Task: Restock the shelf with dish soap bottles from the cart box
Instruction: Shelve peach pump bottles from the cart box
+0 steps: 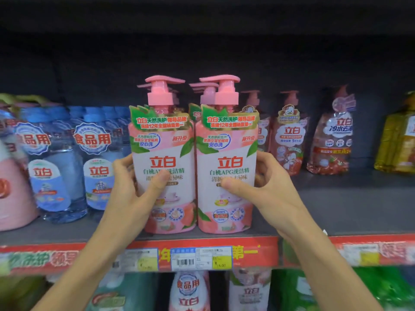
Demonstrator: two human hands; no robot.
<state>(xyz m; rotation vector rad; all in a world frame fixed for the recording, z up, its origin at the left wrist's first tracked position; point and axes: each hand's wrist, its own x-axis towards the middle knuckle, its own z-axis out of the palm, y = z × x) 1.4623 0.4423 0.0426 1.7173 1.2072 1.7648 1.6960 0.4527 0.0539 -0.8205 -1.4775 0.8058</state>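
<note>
Standing upright at the front edge of a dark grey shelf (359,205) with a red price strip (143,250), two glossy pink pump bottles (226,167) touch side by side; left hand (132,187) wraps one, right hand (265,187) the other; clear blue bottles (60,164) sit just left; reddish bottles (289,140) behind right.

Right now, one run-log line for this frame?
phase: placing | left hand: grips left pink peach-label pump bottle | right hand: grips right pink peach-label pump bottle | both upright, side by side at grey shelf front edge
</note>
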